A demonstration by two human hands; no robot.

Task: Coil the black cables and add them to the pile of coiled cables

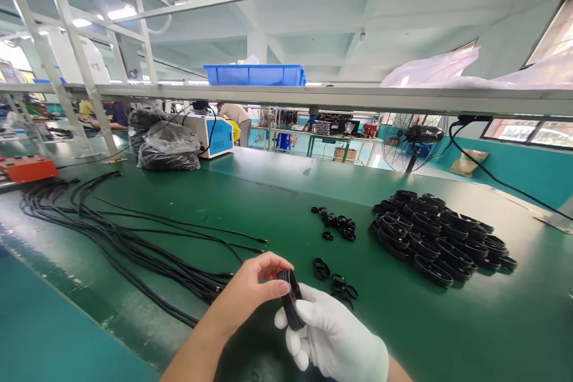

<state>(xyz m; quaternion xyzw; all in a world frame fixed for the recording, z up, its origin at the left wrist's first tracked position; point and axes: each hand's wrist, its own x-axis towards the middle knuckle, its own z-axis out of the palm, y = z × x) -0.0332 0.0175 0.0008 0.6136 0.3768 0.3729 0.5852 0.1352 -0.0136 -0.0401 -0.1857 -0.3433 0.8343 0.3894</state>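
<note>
Both hands are on one coiled black cable [290, 309], held up off the green bench [233, 191] close to its near edge, between the loose cables and the small rings. The left hand [257, 286], bare, has its thumb and forefinger pinching the upper end of the coil. The right hand [333, 325], in a white glove, grasps the coil from the other side, thumb across its face; some of its fingertips curl beneath the lower end. The turns lie side by side in a compact stack, tilted. To the left, a bundle of straight black cables [179, 268] stretches along the bench, a few connector ends lying just beyond the left hand. Past the coil sit two loose groups of small black rings [342, 227], and further right a heap of finished-looking coils [425, 224]. Step in hand, as judged: a wound coil is being gathered and secured, after winding and before stacking. Whether a ring or tie already goes around it cannot be told; the fingers hide that part. Next move, in my judgement, calls for the gloved grip to keep the turns squeezed together while the bare fingers settle or check the binding; slackening both grips at once could let the turns spring apart. If already bound, the coil needs only a clear carry rightward to the heap.
</note>
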